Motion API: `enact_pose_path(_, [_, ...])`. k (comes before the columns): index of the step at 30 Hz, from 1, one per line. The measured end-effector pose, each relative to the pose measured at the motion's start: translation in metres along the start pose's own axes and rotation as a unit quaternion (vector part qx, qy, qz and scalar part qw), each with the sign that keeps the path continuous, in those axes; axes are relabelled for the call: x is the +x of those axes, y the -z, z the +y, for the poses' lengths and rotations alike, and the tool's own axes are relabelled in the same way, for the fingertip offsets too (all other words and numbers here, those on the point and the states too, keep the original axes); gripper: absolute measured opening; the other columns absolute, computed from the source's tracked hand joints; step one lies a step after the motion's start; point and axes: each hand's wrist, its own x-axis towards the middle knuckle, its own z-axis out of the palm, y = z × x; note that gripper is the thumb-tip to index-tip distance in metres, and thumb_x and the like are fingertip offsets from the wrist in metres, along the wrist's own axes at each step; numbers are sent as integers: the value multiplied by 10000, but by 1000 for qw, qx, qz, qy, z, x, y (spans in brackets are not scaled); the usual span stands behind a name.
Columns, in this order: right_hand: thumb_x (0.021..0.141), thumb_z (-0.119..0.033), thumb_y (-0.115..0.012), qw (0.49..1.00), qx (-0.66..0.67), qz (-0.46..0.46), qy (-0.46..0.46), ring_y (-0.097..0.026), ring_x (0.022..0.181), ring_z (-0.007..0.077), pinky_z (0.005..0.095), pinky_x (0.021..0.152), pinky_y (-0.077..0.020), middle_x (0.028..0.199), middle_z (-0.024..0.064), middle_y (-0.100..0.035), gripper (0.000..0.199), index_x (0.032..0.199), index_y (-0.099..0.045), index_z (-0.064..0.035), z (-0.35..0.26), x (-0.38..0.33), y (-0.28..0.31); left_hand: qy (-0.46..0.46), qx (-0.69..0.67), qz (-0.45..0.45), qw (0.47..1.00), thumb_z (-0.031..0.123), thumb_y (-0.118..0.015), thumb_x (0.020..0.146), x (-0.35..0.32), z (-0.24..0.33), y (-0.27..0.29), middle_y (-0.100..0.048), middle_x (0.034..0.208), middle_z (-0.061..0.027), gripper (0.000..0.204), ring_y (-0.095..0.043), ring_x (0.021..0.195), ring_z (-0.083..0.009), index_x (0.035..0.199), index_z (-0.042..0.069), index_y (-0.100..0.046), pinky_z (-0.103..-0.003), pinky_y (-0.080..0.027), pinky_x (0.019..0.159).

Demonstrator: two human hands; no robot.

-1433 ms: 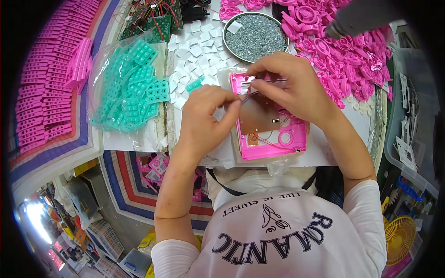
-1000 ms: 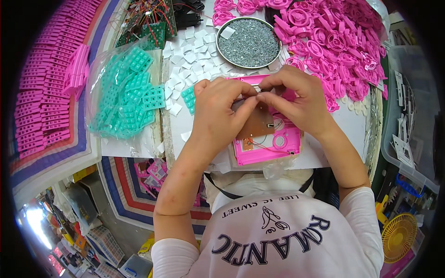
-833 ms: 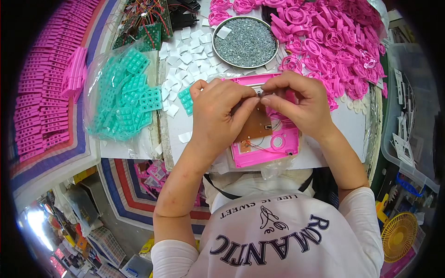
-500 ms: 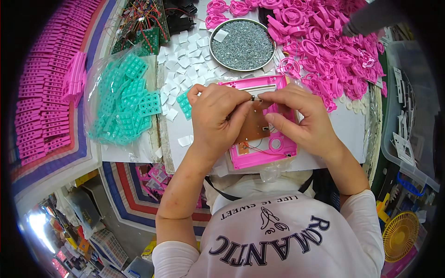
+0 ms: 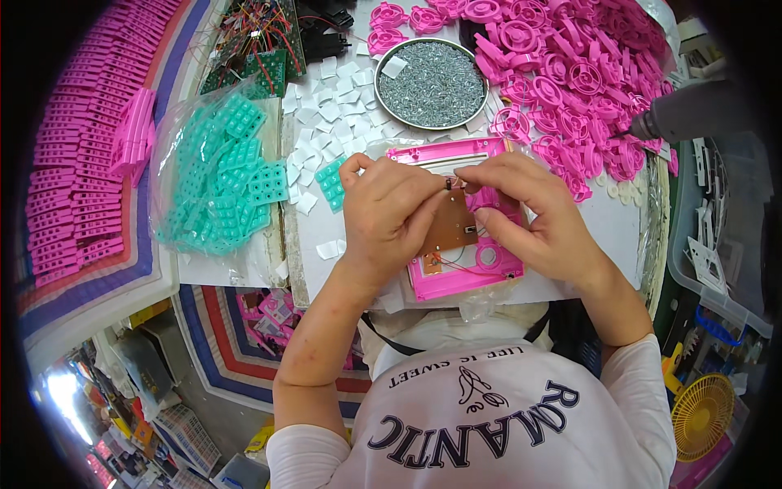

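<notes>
We record the brown board (image 5: pixel 453 220) lying inside the open pink case (image 5: pixel 456 287), which rests on the bench (image 5: pixel 623 228) straight in front of the person. The case's long axis runs away from the body, its far end leaning slightly left; part of the board is covered, so we leave its own long axis unrecorded.

Left hand (image 5: pixel 387 208): nearer of the two, overlapping the board's left side. Its thumb and forefinger come close together at the board's far edge, beside a small black part (image 5: pixel 449 185); we cannot tell what, if anything, this grip pinches.

Right hand (image 5: pixel 542 208): the board lies to the left of this grip. Thumb and forefinger are spread, the forefinger reaching toward the black part, the thumb by the board's right edge. We see nothing clearly held between them.
</notes>
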Motion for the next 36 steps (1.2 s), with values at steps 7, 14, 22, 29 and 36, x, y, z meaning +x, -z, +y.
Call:
enact_pose_path(7, [837, -21, -668, 989, -39, 120, 78, -622, 906, 249, 327, 779, -500, 1036, 117, -645, 438, 1273, -684, -45, -4, 35, 6, 9, 35, -30, 999, 68, -796, 803, 1, 6, 10, -707, 847, 15, 161, -613, 732, -172, 935, 129, -728, -388, -343, 861])
enact_pose_path(14, [832, -144, -709, 943, -178, 245, 136, -578, 1180, 415, 474, 961, -527, 1240, 207, -632, 482, 1300, -638, -51, 42, 216, -32, 65, -8, -10, 998, 76, -780, 826, -5, 10, 4, -697, 805, 8, 126, -607, 682, -159, 934, 119, -730, -374, -360, 909])
enact_pose_path(22, [858, -139, -732, 922, -302, 153, -186, -621, 1242, 421, 499, 976, -547, 1287, 227, -674, 484, 1304, -565, -58, 104, 368, -17, 84, -21, 6, 996, 90, -799, 817, -18, 10, 0, -680, 778, 5, 138, -602, 679, -167, 928, 124, -725, -392, -355, 911])
enact_pose_path(29, [883, -184, -631, 909, -307, 275, -58, -702, 1020, 434, 523, 880, -558, 1056, 226, -738, 261, 1111, -675, -64, 112, 355, 3, 117, -40, 17, 992, 52, -790, 814, -14, 13, -3, -671, 767, 6, 140, -596, 666, -146, 921, 117, -728, -368, -375, 891])
enact_pose_path(36, [953, -168, -709, 966, 63, 251, -1, -721, 846, 199, 318, 759, -573, 956, 105, -743, 321, 1225, -694, 1, 33, 108, -4, 217, -97, 62, 969, 2, -758, 882, -29, 5, -5, -717, 868, -52, 116, -631, 784, -141, 990, 16, -719, -300, -492, 821])
